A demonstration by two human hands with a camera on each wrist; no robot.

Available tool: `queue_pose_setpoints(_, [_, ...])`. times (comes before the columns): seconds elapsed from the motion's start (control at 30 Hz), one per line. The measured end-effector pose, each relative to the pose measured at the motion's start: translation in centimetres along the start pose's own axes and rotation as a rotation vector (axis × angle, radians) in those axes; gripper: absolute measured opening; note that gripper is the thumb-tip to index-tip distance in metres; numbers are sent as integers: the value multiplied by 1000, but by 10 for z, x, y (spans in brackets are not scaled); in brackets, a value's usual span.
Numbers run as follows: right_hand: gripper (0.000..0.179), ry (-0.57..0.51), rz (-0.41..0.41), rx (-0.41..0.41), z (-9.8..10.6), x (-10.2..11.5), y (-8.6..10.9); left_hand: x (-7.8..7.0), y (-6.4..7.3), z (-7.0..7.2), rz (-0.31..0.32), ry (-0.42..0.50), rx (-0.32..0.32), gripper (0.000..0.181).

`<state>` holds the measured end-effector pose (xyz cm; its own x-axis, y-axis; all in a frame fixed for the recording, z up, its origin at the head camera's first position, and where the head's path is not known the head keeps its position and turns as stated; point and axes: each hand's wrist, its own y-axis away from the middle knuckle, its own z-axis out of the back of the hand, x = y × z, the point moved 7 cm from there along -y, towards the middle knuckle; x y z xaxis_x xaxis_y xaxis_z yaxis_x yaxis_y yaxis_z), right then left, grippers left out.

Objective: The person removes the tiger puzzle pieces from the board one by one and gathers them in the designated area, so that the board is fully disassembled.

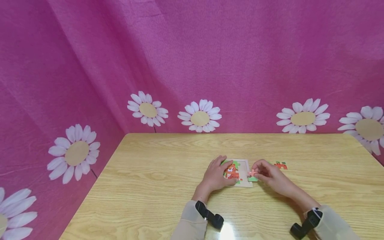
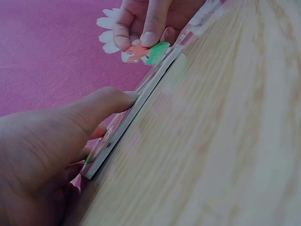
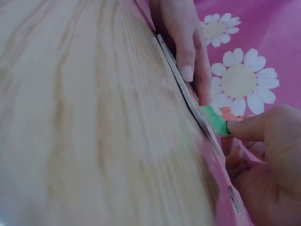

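A flat tiger puzzle board [image 1: 249, 183] with a pale frame lies on the table, its left part filled with orange and green pieces. My left hand [image 1: 214, 174] rests on the board's left side, thumb near the front edge and fingers spread toward the back. Between thumb and fingers, my right hand [image 1: 271, 177] pinches an orange and green puzzle piece [image 3: 215, 121] at the board's right edge. The right wrist view shows this piece slightly raised and tilted. From the left wrist, the piece [image 2: 157, 52] appears beyond the board's far end.
Another orange and green puzzle piece [image 1: 281, 166] lies on the wooden table [image 1: 144, 186] behind my right hand. A pink curtain [image 1: 240, 66] with white daisies hangs behind the table and along its left side. Each wrist wears a black camera mount.
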<state>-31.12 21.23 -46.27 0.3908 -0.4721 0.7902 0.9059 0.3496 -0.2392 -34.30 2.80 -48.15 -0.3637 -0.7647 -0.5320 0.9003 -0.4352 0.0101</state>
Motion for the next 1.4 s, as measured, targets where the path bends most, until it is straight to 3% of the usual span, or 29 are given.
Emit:
queue_pose_setpoints(0.7, [16, 40, 67, -78, 25, -12, 12, 0, 0, -1, 2, -4, -5, 72])
queue_pose_setpoints(1.4, [17, 61, 80, -159, 57, -31, 26, 0, -1, -1, -5, -17, -10, 72])
